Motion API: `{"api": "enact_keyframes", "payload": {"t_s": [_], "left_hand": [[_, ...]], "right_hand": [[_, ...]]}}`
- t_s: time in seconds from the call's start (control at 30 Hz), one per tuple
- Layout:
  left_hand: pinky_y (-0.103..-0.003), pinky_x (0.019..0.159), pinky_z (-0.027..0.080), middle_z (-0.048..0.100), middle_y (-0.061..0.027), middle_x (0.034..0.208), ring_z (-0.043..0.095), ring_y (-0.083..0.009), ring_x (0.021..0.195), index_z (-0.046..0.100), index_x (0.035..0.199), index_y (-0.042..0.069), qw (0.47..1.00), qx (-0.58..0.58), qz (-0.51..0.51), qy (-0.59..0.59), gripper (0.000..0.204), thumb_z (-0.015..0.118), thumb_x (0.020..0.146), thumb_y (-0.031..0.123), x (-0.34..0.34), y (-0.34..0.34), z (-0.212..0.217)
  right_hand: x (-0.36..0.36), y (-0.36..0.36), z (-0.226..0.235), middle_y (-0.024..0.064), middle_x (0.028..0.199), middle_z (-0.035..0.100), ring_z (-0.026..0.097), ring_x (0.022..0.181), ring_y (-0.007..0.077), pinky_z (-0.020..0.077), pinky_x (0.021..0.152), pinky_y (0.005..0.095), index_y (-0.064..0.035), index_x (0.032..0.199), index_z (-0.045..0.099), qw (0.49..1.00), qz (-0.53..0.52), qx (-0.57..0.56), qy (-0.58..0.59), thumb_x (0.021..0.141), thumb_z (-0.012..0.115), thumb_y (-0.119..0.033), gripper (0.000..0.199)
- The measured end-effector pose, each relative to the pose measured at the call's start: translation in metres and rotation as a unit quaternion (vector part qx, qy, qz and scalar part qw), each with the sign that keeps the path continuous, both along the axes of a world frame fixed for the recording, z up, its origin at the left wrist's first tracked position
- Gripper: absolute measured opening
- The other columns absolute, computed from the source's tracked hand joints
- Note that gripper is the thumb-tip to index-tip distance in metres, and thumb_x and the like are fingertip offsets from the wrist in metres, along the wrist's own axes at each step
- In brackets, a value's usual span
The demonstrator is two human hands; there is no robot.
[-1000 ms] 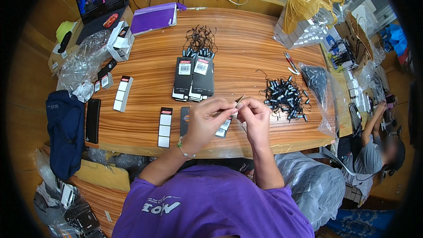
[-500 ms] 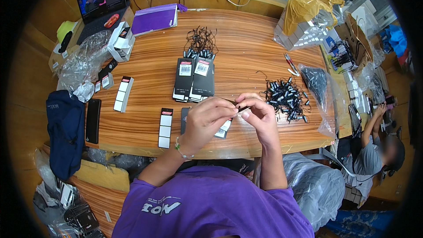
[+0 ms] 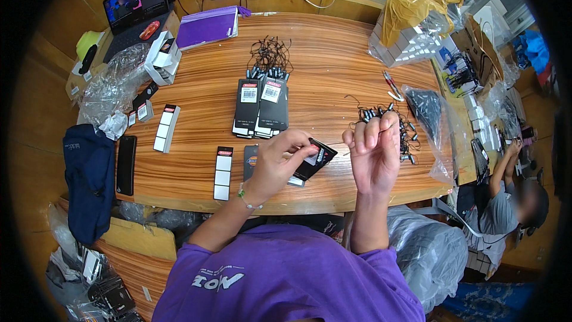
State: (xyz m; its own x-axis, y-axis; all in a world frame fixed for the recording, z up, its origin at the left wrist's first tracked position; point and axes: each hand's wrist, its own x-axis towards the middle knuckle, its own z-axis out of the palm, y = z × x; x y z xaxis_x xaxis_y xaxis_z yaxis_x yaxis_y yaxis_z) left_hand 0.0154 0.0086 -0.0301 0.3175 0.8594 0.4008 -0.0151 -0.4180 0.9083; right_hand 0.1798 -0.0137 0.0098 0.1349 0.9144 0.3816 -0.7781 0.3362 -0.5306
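My left hand [image 3: 277, 164] is closed on black hang tags [image 3: 316, 168], gripping them between thumb and fingers above the near part of the table. My right hand [image 3: 375, 158] is raised to the right of them, fingers curled in. A thin dark line beside its fingers may be a string, but what it holds is hidden. Just behind that hand lies a loose pile of black tag strings [image 3: 407, 143] with small light tips. Below my left hand, a dark grey tag [image 3: 250, 161] lies partly covered. Beside it is a strip of white labels [image 3: 223, 174].
Two stacks of strung tags [image 3: 273, 113] stand mid-table. More label strips [image 3: 165, 128] and a black phone [image 3: 126, 165] lie left. At right are cutters [image 3: 392, 85], a plastic bag [image 3: 426, 110] and a wrapped box bundle [image 3: 405, 36]. Another person [image 3: 506, 209] works farther right.
My hands have come apart. The right one has moved right and up toward the string pile, while the left keeps the black tags, now tilted into view.
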Motion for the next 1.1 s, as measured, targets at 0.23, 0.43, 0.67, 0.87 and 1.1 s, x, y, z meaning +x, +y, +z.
{"api": "enact_keyframes", "payload": {"t_s": [0.23,0.43,0.67,0.87,1.1], "left_hand": [[-0.022,0.069,0.047,0.055,-0.0061,0.092,0.054,-0.01,0.084,0.06,0.09,-0.002,0.986,-0.103,-0.124,-0.036,0.012,0.061,0.078,-0.003,0.001,-0.003,0.001],[-0.022,0.071,0.046,0.055,-0.0074,0.096,0.054,-0.0105,0.088,0.061,0.089,-0.002,0.985,-0.13,-0.105,-0.031,0.013,0.064,0.078,0.004,0.005,-0.009,0.01],[-0.026,0.071,0.045,0.056,-0.0099,0.095,0.056,-0.017,0.082,0.062,0.083,-0.004,0.999,0.026,-0.012,0.016,0.009,0.062,0.079,0.004,0.004,0.0,0.007],[-0.023,0.066,0.044,0.06,-0.0081,0.08,0.056,-0.0134,0.073,0.065,0.09,-0.003,0.997,-0.073,-0.029,0.006,0.013,0.061,0.079,0.003,0.0,-0.003,0.009],[-0.022,0.068,0.047,0.063,-0.0063,0.079,0.058,-0.0105,0.073,0.065,0.096,-0.002,0.962,-0.227,-0.061,-0.138,0.016,0.059,0.084,0.006,-0.003,-0.001,0.007]], "right_hand": [[-0.008,-0.003,0.01,0.007,0.066,0.05,0.049,0.057,0.0176,0.0435,0.059,0.0348,-0.0079,0.094,0.042,0.999,0.025,-0.008,0.03,0.093,0.044,-0.018,0.01],[-0.011,-0.004,0.008,0.0073,0.066,0.05,0.049,0.057,0.0174,0.0436,0.059,0.0344,-0.0072,0.094,0.042,1.0,0.018,-0.005,-0.007,0.093,0.045,-0.018,0.011],[-0.005,-0.007,0.009,0.0066,0.065,0.049,0.046,0.056,0.0157,0.0404,0.055,0.0308,-0.007,0.093,0.044,1.0,0.02,-0.005,-0.016,0.092,0.047,-0.017,0.011],[-0.006,-0.006,0.008,0.0057,0.064,0.047,0.042,0.055,0.0136,0.0372,0.051,0.0284,-0.0065,0.092,0.044,0.999,0.03,-0.012,-0.016,0.091,0.047,-0.016,0.01],[0.002,-0.008,0.006,0.0058,0.065,0.047,0.042,0.056,0.0128,0.0341,0.047,0.0246,-0.0052,0.092,0.045,0.999,0.024,-0.021,-0.011,0.091,0.048,-0.015,0.01]]}}
